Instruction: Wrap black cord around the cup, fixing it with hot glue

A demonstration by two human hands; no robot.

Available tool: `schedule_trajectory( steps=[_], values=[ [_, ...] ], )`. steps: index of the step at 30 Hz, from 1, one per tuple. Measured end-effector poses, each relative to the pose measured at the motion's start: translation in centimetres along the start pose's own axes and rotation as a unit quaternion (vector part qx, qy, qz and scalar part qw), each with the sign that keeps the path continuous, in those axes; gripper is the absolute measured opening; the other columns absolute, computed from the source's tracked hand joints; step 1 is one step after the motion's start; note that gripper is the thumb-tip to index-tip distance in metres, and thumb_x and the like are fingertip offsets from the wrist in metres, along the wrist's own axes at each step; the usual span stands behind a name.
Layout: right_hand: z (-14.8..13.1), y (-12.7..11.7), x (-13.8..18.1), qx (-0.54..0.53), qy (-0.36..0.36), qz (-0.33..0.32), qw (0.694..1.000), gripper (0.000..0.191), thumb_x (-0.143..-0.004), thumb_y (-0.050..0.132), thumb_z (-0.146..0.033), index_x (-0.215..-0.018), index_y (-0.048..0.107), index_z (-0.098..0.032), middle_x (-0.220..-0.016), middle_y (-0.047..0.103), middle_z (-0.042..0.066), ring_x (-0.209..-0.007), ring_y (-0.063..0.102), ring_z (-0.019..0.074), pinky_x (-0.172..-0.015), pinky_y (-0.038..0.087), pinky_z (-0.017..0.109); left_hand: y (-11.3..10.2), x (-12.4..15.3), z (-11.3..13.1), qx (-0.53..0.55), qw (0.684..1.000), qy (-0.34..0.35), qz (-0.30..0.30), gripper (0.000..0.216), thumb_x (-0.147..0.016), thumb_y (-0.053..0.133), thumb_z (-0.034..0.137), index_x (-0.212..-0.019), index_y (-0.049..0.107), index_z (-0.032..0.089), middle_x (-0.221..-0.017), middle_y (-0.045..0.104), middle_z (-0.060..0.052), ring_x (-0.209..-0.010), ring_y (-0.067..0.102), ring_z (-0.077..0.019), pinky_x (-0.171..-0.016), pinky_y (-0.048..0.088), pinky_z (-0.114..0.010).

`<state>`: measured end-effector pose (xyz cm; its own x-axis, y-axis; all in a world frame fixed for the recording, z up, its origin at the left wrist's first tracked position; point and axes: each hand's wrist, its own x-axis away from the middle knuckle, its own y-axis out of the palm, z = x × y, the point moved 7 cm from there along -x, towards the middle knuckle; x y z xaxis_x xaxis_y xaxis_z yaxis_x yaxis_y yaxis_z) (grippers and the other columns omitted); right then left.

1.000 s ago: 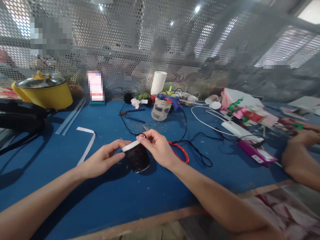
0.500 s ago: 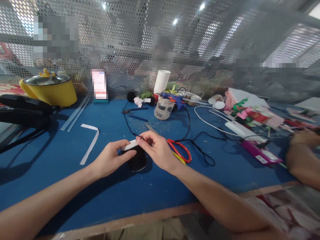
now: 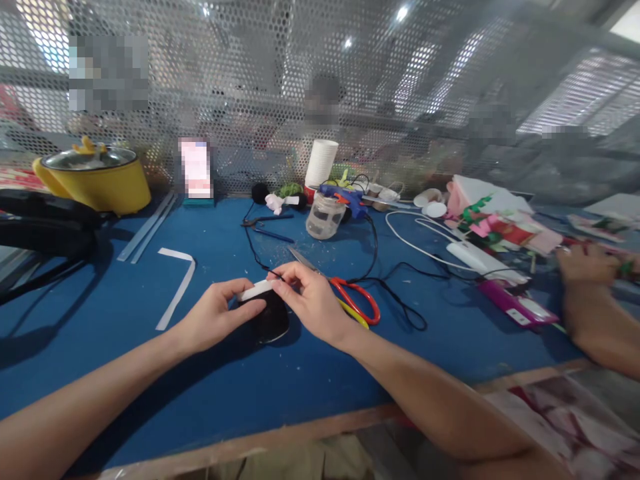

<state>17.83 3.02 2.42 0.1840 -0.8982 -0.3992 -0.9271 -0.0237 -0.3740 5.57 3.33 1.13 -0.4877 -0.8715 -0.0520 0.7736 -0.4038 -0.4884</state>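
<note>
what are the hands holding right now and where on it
Both hold a small black cup with a white rim. The left hand grips its side near the rim; the right hand pinches the rim's top edge.

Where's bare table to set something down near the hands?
Free: the blue table between the forearms and its front edge, and the stretch left of the left hand out to the white strip. Crowded: right of the right hand, with scissors, black cable and phone; also the back row around the jar.
</note>
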Motion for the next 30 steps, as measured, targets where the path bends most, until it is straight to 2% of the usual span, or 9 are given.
schedule_trajectory(
  steps=[3,10,17,20,22,23,25,26,30],
  values=[
    [-0.3,0.1,0.0,0.018,-0.016,0.002,1.000,0.015,-0.078,0.050,-0.023,-0.065,0.043,-0.021,-0.084,0.061,0.004,-0.079,0.057,0.0144,-0.072,0.045,0.030,0.0,0.0,0.8,-0.037,0.999,-0.005,-0.007,0.020,-0.073,0.050,0.033,-0.065,0.048,0.015,-0.058,0.043,0.005,-0.057,0.039,-0.0098,-0.054,0.032,-0.020],
    [-1.9,0.5,0.4,0.061,-0.067,-0.008,0.996,0.015,-0.078,0.050,-0.022,-0.065,0.043,-0.020,-0.083,0.060,0.006,-0.081,0.056,0.0156,-0.074,0.044,0.030,0.1,0.2,1.4,-0.004,1.000,-0.011,-0.007,0.023,-0.077,0.043,0.032,-0.064,0.047,0.014,-0.059,0.041,0.004,-0.057,0.036,-0.0098,-0.054,0.031,-0.021],
    [-1.0,-0.7,-1.6,-0.022,-0.008,0.001,1.000,0.012,-0.078,0.049,-0.029,-0.077,0.052,-0.018,-0.086,0.062,0.006,-0.078,0.059,0.0139,-0.070,0.047,0.028,0.0,0.8,1.5,0.062,0.998,-0.002,-0.008,0.020,-0.076,0.047,0.031,-0.065,0.049,0.014,-0.061,0.044,0.003,-0.060,0.040,-0.0101,-0.058,0.034,-0.022],
    [-0.9,-4.0,-4.8,0.042,-0.018,0.041,0.998,0.019,-0.077,0.049,-0.034,-0.077,0.055,-0.016,-0.078,0.063,0.005,-0.073,0.059,0.0147,-0.067,0.046,0.028,-0.6,0.8,1.1,0.134,0.990,-0.018,0.044,0.022,-0.073,0.053,0.034,-0.064,0.050,0.015,-0.061,0.047,0.003,-0.059,0.043,-0.0101,-0.057,0.035,-0.022],
    [-1.2,-8.0,-7.2,0.130,-0.039,0.132,0.982,0.017,-0.075,0.052,-0.032,-0.075,0.055,-0.015,-0.078,0.063,0.006,-0.074,0.059,0.0164,-0.070,0.045,0.030,-1.2,0.7,0.2,0.181,0.978,-0.050,0.095,0.022,-0.069,0.056,0.036,-0.065,0.051,0.015,-0.060,0.049,0.002,-0.057,0.044,-0.0103,-0.055,0.036,-0.021],
    [-1.1,-10.3,-8.1,0.181,-0.028,0.197,0.963,0.015,-0.074,0.054,-0.030,-0.075,0.055,-0.015,-0.081,0.062,0.008,-0.078,0.058,0.0180,-0.073,0.044,0.031,-1.4,0.7,-0.2,0.203,0.970,-0.063,0.119,0.023,-0.068,0.058,0.037,-0.065,0.051,0.015,-0.061,0.050,0.002,-0.057,0.045,-0.0105,-0.054,0.036,-0.021],
    [0.5,-14.2,-9.4,0.231,0.075,0.271,0.931,0.014,-0.070,0.058,-0.028,-0.069,0.053,-0.015,-0.084,0.062,0.010,-0.090,0.055,0.0233,-0.076,0.042,0.033,-1.6,0.6,-0.9,0.223,0.961,-0.076,0.144,0.025,-0.066,0.059,0.039,-0.065,0.051,0.015,-0.061,0.052,0.002,-0.056,0.046,-0.0108,-0.053,0.036,-0.021],
    [2.1,-15.4,-9.9,0.214,0.156,0.261,0.928,0.017,-0.070,0.059,-0.029,-0.063,0.051,-0.016,-0.081,0.062,0.011,-0.094,0.054,0.0251,-0.076,0.042,0.032,-1.6,0.5,-1.1,0.216,0.962,-0.078,0.147,0.026,-0.065,0.059,0.039,-0.063,0.050,0.015,-0.060,0.051,0.002,-0.056,0.044,-0.0103,-0.052,0.036,-0.021],
    [5.9,-16.2,-10.4,0.141,0.272,0.193,0.932,0.029,-0.074,0.057,-0.031,-0.052,0.047,-0.016,-0.050,0.055,0.006,-0.063,0.059,0.0207,-0.054,0.047,0.029,-1.1,0.2,-1.3,0.130,0.984,-0.066,0.099,0.026,-0.068,0.053,0.040,-0.060,0.047,0.016,-0.056,0.045,0.005,-0.054,0.038,-0.0091,-0.052,0.032,-0.020]
  ],
)
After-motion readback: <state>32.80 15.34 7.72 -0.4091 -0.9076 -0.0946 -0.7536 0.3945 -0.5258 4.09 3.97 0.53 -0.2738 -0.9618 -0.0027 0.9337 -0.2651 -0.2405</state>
